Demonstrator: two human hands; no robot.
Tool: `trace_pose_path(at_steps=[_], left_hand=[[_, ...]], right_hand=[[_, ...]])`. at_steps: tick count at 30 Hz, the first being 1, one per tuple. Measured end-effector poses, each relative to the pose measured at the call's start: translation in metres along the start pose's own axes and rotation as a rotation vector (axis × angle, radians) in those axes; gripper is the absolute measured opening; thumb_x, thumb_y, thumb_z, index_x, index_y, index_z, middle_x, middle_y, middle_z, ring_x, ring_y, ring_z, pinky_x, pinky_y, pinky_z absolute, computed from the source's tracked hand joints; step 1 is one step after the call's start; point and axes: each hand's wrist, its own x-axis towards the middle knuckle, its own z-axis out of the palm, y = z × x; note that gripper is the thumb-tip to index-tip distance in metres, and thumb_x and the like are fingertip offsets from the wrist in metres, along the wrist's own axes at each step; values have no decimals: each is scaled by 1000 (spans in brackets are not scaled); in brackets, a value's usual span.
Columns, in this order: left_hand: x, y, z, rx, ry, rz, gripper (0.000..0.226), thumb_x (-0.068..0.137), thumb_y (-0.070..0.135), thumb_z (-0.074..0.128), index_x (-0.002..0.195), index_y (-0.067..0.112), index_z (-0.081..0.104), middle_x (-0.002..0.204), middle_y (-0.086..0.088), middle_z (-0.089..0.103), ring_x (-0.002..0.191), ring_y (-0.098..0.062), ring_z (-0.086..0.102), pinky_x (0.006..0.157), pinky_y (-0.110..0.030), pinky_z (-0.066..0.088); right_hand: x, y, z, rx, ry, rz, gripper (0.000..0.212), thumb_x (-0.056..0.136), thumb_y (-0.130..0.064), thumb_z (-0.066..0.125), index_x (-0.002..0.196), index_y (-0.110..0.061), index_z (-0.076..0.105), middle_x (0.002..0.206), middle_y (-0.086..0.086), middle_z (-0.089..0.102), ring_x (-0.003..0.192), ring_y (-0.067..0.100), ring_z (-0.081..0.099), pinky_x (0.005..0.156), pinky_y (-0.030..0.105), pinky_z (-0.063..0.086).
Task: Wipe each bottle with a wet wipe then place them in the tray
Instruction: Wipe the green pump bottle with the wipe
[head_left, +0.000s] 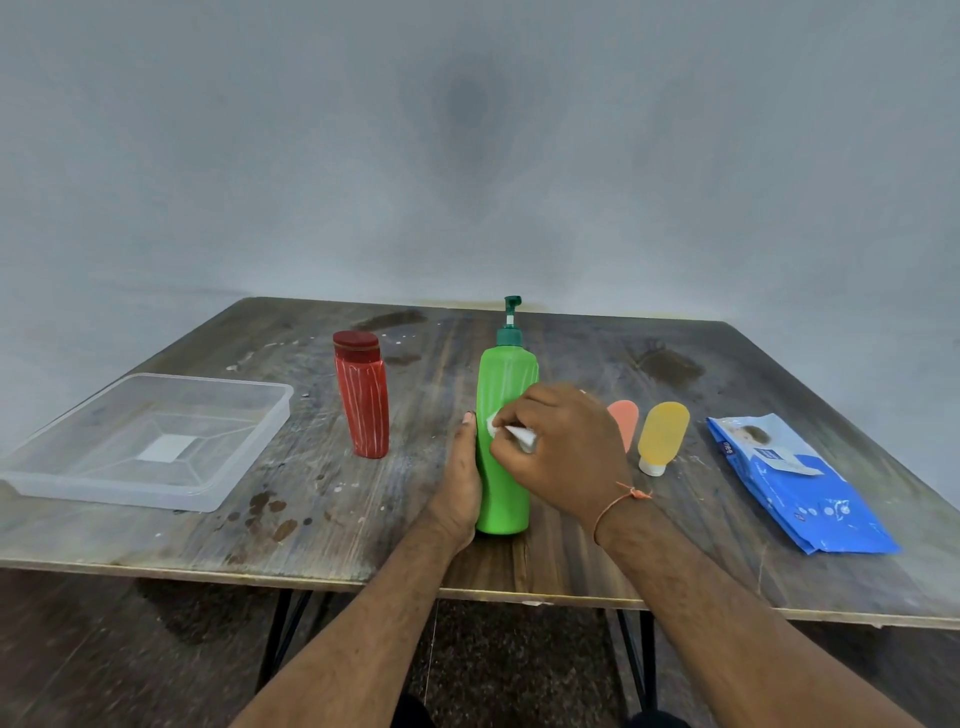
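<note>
A tall green pump bottle (506, 384) stands upright near the table's front edge. My left hand (462, 478) grips its lower left side. My right hand (563, 449) pinches a small white wet wipe (511, 434) and presses it against the bottle's front. A red bottle (362, 397) stands upright to the left. To the right stand a small orange tube (625, 420), partly hidden behind my right hand, and a yellow tube (662, 436), cap down. A clear plastic tray (150, 441) sits empty at the far left.
A blue pack of wet wipes (800, 483) lies flat at the right side of the worn wooden table (311, 519). The table's far edge meets a grey wall. Dark floor shows below the front edge.
</note>
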Motion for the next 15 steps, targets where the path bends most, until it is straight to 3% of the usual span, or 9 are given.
trace_pose_path(at_steps=[4, 9, 15], left_hand=[[0, 0, 0, -10, 6, 10, 62, 113, 44, 19, 128, 7, 67, 113, -16, 77, 101, -23, 75, 83, -35, 63], [-1, 2, 5, -61, 10, 19, 55, 114, 37, 21, 119, 5, 66, 100, -9, 78, 95, -18, 75, 83, -30, 63], [-2, 3, 6, -66, 18, 3, 56, 114, 40, 22, 126, 6, 65, 110, -13, 76, 100, -19, 74, 89, -35, 61]], right_hand=[[2, -4, -2, -25, 50, 60, 20, 88, -37, 63, 84, -26, 80, 85, -10, 72, 80, 18, 65, 66, 37, 54], [0, -15, 3, -52, 25, -7, 9, 83, -34, 72, 83, -29, 80, 82, -10, 69, 77, 18, 66, 65, 30, 49], [7, -14, 3, -67, 48, 35, 9, 87, -31, 72, 85, -26, 79, 86, -8, 69, 77, 21, 65, 63, 36, 52]])
